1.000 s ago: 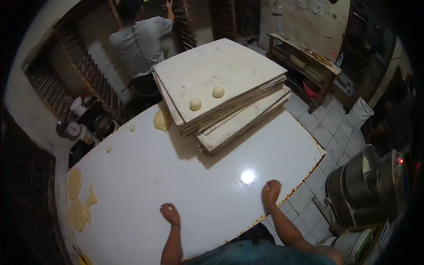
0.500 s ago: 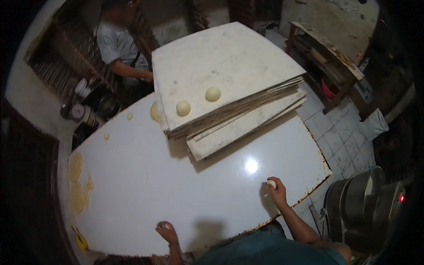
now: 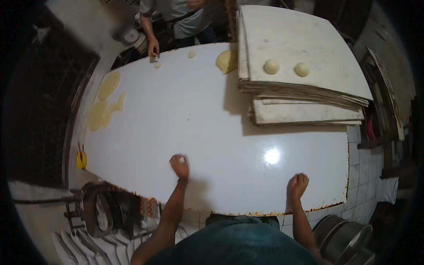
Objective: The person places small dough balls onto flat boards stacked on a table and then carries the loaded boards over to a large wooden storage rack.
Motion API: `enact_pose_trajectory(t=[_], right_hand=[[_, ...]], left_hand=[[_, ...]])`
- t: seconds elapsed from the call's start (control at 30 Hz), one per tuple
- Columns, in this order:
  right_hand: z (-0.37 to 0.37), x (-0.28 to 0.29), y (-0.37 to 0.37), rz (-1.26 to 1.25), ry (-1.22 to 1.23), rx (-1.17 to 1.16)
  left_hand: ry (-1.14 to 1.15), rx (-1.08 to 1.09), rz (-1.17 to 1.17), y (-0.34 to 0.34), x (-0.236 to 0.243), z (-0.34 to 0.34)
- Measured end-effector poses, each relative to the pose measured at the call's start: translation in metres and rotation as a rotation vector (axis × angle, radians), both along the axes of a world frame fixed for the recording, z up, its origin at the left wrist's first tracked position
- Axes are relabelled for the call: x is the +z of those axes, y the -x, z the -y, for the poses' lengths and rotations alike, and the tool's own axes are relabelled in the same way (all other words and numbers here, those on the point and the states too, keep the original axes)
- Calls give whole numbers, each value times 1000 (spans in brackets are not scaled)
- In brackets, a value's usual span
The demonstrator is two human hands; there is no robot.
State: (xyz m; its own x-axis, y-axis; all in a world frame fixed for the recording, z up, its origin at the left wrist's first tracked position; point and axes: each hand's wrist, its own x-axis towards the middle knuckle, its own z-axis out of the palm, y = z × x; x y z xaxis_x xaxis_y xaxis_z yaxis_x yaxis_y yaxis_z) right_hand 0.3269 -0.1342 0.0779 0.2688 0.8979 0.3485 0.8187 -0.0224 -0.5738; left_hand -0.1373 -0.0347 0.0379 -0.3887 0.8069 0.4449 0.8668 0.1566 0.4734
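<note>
My left hand (image 3: 179,168) is closed on the white tabletop (image 3: 212,137), left of the middle of its near part. A small pale dough piece (image 3: 182,159) shows between its fingers. Further right, near the front edge, my right hand (image 3: 298,187) rests with its fingers curled down over the table. The dough ball it held a moment ago is hidden beneath the fingers. Two rounded dough balls, a left one (image 3: 271,66) and a right one (image 3: 302,69), sit on top of a stack of floured boards (image 3: 309,39) at the back right.
Flat dough sheets (image 3: 109,85) lie along the left edge, and a dough lump (image 3: 227,62) touches the board stack. Two small dough pieces (image 3: 192,54) lie at the far edge beside a co-worker's hand (image 3: 153,47). Metal pots (image 3: 342,236) stand below the front right corner.
My view has turned left. The dough ball in my right hand has gone out of sight under the fingers. The co-worker's hand has come to the far table edge by a small dough piece.
</note>
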Motion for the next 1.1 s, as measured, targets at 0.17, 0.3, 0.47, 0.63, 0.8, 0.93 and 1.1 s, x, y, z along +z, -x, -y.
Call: enact_pose_trajectory(t=[0.17,0.3,0.47,0.63,0.8,0.93,1.1], right_hand=[[36,-3,51,-56,38,-151],[49,-25,-22,-758,-25,-451],[-65,85,-99,-1798,-339,-283],[-194,200,-169,-681,-302,101],[-281,231,-202,167,-274,104],[-248,240,-205,110,-428,-57],[-141,174,-164,-510,-530,-135]], left_hand=[[72,-371,-90,-14,3,59],[182,111,202,28,-6,4],[-46,-34,168,-24,-14,17],[-357,452,1394,-38,35,3],[66,-527,1167,-229,216,-88],[-72,-1118,348,-384,308,-171],[54,-1338,-167,-459,284,-275]])
